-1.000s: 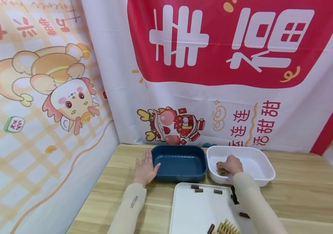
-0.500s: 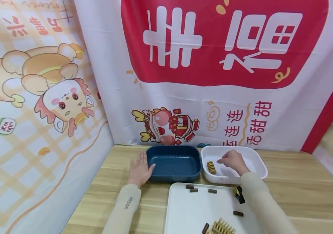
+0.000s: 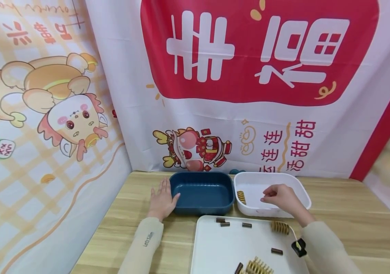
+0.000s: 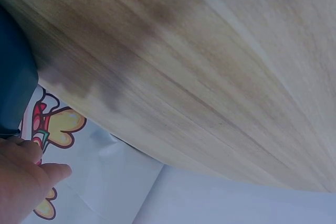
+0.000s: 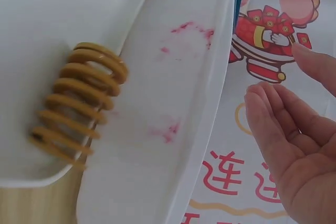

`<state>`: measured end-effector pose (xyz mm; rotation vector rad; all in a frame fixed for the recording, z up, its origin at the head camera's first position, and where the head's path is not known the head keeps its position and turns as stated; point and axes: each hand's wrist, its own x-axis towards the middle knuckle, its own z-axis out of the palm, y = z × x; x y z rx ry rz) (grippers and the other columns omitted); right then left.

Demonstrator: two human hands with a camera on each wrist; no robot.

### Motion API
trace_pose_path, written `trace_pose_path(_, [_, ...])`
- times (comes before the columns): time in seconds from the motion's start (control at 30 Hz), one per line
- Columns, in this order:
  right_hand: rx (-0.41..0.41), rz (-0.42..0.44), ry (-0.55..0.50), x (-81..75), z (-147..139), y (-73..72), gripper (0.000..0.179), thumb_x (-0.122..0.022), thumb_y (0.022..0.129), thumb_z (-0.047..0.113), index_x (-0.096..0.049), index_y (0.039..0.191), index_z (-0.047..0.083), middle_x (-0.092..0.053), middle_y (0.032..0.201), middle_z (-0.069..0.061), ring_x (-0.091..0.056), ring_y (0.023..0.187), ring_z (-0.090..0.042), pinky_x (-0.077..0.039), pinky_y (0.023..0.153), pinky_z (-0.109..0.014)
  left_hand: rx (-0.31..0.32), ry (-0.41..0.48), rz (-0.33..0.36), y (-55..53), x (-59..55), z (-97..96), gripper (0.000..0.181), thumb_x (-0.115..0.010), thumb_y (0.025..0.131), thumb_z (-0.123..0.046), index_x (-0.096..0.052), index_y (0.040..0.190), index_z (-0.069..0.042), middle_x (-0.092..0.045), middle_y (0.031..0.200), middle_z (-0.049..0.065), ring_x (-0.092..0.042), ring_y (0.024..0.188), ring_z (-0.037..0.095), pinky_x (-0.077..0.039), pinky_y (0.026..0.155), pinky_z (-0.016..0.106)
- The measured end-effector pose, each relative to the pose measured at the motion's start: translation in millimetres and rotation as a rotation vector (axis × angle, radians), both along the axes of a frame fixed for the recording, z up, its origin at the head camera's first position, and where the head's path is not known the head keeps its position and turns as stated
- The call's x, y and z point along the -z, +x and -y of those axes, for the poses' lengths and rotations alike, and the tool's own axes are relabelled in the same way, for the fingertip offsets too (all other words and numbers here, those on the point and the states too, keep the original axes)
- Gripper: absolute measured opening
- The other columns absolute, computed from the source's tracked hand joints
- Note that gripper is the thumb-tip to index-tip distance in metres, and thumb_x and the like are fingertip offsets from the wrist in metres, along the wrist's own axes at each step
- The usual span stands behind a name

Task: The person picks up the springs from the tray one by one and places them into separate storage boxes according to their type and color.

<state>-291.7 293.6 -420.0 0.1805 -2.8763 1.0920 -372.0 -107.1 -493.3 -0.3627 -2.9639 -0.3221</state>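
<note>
At nine o'clock inside the white tub [image 3: 263,212], one yellow spring [image 3: 241,197] lies near the wall; a second yellow spring [image 3: 279,227] rests toward one o'clock on the tray [image 3: 222,247]. Over the tub, the right hand [image 3: 281,197] is empty, thumb parted from bent fingers. The left hand [image 3: 162,199], fingers straight, sits at the blue tub's [image 3: 202,210] nine o'clock side. Both springs look stiff, light, hard to damage; pinching across the middle coils should suit, though they may roll.

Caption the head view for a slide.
Left hand at the blue bin, right hand over the white bin, where a yellow spring lies.
</note>
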Motion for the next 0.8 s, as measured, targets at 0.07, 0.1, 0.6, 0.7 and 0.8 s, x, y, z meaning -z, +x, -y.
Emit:
trace_pose_path(0.07, [-0.014, -0.011, 0.023, 2.5, -1, 7.9, 0.019, -0.076, 0.079, 0.009, -0.069, 0.091, -0.003, -0.065, 0.077, -0.001, -0.059, 0.071, -0.014, -0.051, 0.064, -0.027, -0.001, -0.005, -0.003, 0.4, 0.3, 0.5, 0.073, -0.041, 0.1, -0.043, -0.022, 0.146, 0.01, -0.018, 0.154, 0.023, -0.015, 0.143, 0.035, -0.012, 0.109, 0.062])
trace_pose_path(0.1, [-0.017, -0.015, 0.042, 4.1, -1, 11.7, 0.018, -0.076, 0.078, 0.009, -0.069, 0.09, -0.003, -0.064, 0.076, -0.001, -0.058, 0.071, -0.014, -0.05, 0.064, -0.026, 0.0, -0.005, -0.002, 0.7, 0.2, 0.8, 0.073, -0.041, 0.1, -0.043, -0.023, 0.146, 0.01, -0.019, 0.154, 0.023, -0.015, 0.143, 0.035, -0.012, 0.109, 0.062])
trace_pose_path(0.6, [-0.114, -0.161, 0.325, 24.6, -5, 43.0, 0.015, -0.079, 0.071, 0.007, -0.068, 0.08, 0.001, -0.054, 0.065, 0.005, -0.044, 0.06, -0.009, -0.044, 0.055, -0.028, -0.003, -0.007, 0.013, 3.8, -4.7, 1.5, 0.072, -0.042, 0.1, -0.042, -0.023, 0.146, 0.01, -0.018, 0.154, 0.023, -0.017, 0.142, 0.035, -0.013, 0.108, 0.061])
trace_pose_path(0.7, [-0.116, -0.172, 0.341, 29.3, -9, 44.8, 0.014, -0.079, 0.071, 0.007, -0.066, 0.075, 0.004, -0.051, 0.063, 0.006, -0.042, 0.058, -0.008, -0.041, 0.052, -0.027, -0.002, -0.005, 0.006, 2.3, -2.3, 0.6, 0.073, -0.041, 0.1, -0.043, -0.023, 0.146, 0.01, -0.018, 0.155, 0.023, -0.017, 0.142, 0.035, -0.013, 0.109, 0.061])
trace_pose_path(0.8, [-0.13, -0.159, 0.351, 33.7, -12, 45.2, 0.018, -0.08, 0.07, 0.007, -0.062, 0.07, 0.007, -0.049, 0.061, 0.006, -0.04, 0.057, -0.008, -0.037, 0.051, -0.027, -0.004, -0.004, 0.0, 1.3, -1.0, -0.2, 0.072, -0.041, 0.1, -0.043, -0.024, 0.146, 0.01, -0.019, 0.154, 0.023, -0.017, 0.142, 0.035, -0.012, 0.109, 0.061])
